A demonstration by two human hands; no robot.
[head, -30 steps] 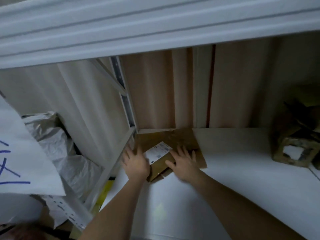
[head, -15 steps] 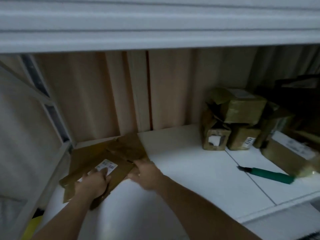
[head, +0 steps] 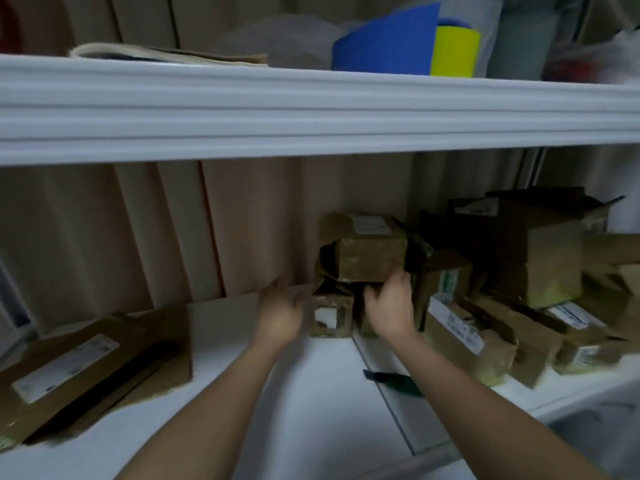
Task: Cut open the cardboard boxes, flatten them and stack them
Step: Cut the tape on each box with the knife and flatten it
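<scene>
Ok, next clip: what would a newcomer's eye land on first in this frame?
Probably the two bare arms reaching in over the white shelf: the right hand touches the underside of a cardboard box perched atop smaller boxes at the back, while the left hand hangs open beside them. Next, the blue and yellow sheets on the upper shelf, the flattened cardboard at far left, and a green-handled cutter under the right forearm.

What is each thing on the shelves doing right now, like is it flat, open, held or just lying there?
flattened box: lying flat on the shelf, untouched.
top box: stacked on smaller boxes, end flaps open, not flattened.
small box: standing on the shelf, hole torn in its front.
left hand: open, holding nothing.
right hand: fingers at the top box's lower edge; grip unclear.
green-handled cutter: lying on the shelf, untouched.
</scene>
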